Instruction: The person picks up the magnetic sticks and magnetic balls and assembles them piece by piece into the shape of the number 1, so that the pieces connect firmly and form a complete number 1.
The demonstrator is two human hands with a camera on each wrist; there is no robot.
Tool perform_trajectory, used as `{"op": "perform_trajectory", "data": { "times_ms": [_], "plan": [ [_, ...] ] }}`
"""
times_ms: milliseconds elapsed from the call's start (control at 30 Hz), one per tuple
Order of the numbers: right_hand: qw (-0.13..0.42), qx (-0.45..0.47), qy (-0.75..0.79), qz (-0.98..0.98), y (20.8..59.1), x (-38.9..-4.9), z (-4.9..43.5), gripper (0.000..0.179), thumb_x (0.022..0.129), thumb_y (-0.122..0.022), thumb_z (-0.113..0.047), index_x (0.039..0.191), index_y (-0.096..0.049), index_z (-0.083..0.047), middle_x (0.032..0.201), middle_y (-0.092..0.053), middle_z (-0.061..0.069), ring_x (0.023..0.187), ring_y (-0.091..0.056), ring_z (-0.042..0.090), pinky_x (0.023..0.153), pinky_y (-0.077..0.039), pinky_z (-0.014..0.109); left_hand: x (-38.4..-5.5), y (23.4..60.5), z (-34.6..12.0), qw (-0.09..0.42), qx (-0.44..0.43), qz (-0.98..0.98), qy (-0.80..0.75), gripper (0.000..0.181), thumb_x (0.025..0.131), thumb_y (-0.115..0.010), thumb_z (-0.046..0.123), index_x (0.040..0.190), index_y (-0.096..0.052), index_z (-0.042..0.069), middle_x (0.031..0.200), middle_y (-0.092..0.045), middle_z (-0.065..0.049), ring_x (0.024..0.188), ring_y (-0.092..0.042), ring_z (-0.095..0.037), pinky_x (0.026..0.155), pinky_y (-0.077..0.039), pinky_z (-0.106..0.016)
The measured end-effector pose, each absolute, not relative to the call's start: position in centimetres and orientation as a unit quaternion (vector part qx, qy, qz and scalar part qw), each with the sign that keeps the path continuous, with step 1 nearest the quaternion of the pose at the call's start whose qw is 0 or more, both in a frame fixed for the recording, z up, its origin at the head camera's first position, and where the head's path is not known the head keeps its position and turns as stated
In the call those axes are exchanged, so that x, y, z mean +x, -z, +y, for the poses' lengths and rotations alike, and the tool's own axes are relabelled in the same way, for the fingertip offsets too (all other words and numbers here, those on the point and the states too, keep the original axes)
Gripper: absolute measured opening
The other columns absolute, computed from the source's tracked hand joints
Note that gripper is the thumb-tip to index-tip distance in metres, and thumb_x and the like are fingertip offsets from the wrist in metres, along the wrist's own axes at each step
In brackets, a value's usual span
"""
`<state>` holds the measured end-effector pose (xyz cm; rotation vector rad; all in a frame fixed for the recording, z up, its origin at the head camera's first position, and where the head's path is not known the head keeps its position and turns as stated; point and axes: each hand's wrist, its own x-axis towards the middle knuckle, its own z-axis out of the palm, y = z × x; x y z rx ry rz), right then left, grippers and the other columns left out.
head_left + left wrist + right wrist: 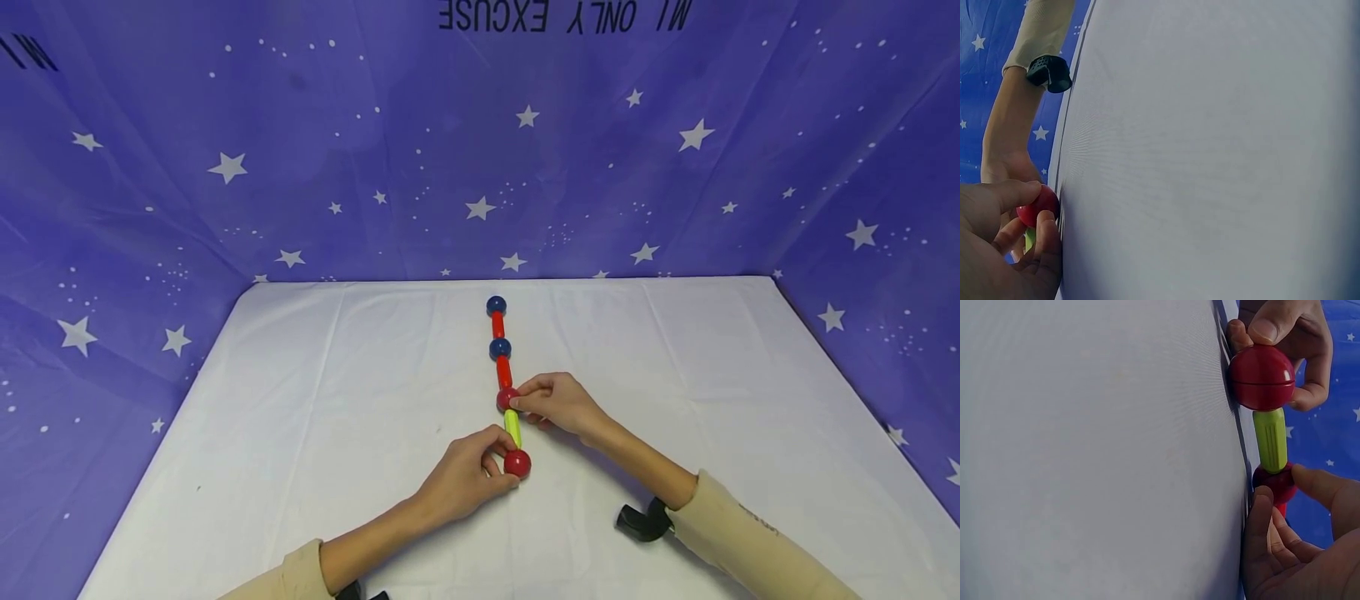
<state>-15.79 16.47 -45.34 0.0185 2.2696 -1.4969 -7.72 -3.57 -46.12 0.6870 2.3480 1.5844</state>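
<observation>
A chain of balls and rods runs away from me along the table. At its near end my left hand [467,471] holds a red ball [517,464] between thumb and fingers. A yellow-green rod [513,428] links that ball to a second red ball [507,399], which my right hand [561,403] pinches. Beyond it come a red rod [504,372], a blue ball [500,348], another red rod [498,325] and a blue ball [497,306] at the far end. In the right wrist view the yellow-green rod [1270,440] meets both red balls.
The white cloth-covered table [360,375] lies under the chain. Purple star-printed curtain [480,167] closes off the back and both sides. A black wrist mount [643,522] sits by the right sleeve.
</observation>
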Motion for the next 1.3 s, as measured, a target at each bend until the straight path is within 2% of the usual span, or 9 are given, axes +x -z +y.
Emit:
{"op": "perform_trajectory", "data": {
  "times_ms": [1300],
  "plan": [
    [0.206, -0.011, 0.544, 0.813, 45.16, -15.32, 16.87, 0.028, 0.087, -0.078, -0.025, 0.103, -0.071, -0.003, 0.082, -0.073, 0.005, 0.073, -0.065, 0.02, 0.066, -0.056, 0.031, -7.34, 46.0, -4.18, 0.13, 0.222, 0.794, -0.551, 0.032, 0.082, -0.08, 0.001, 0.109, -0.063, 0.008, 0.099, -0.065, -0.001, 0.069, -0.063, -0.008, 0.062, -0.054, -0.023]
  ]
}}
